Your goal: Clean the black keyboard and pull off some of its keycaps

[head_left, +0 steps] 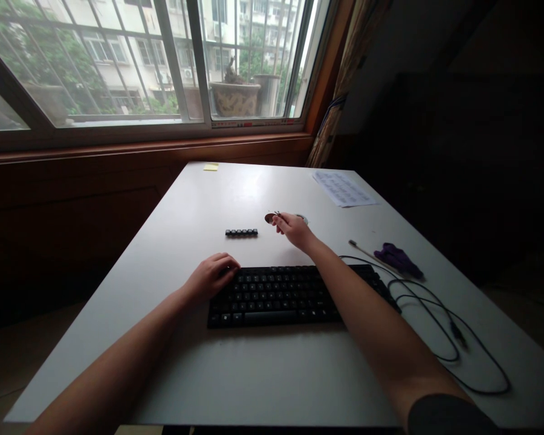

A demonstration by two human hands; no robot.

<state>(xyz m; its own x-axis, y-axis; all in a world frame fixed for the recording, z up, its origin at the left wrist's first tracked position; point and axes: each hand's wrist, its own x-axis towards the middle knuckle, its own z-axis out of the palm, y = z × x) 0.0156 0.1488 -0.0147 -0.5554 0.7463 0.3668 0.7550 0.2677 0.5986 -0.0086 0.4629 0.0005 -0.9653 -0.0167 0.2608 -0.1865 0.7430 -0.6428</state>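
A black keyboard (272,296) lies flat on the white table, part of it hidden under my right forearm. My left hand (215,272) is at its upper left corner, fingers curled against the edge. Beyond the keyboard, my right hand (292,228) is raised with its fingers pinched together. A small thin dark item (277,214) pokes out from the fingertips, too small to name. Just past the left hand, a short row of black keycaps (241,232) sits on the table.
Behind the right hand is a round hole (269,218) in the table (172,217). To the right lie a thin-handled brush (367,251), a purple cloth (399,260) and the looped black cable (480,338). Printed paper (342,188) and a yellow sticky note (211,167) lie towards the window.
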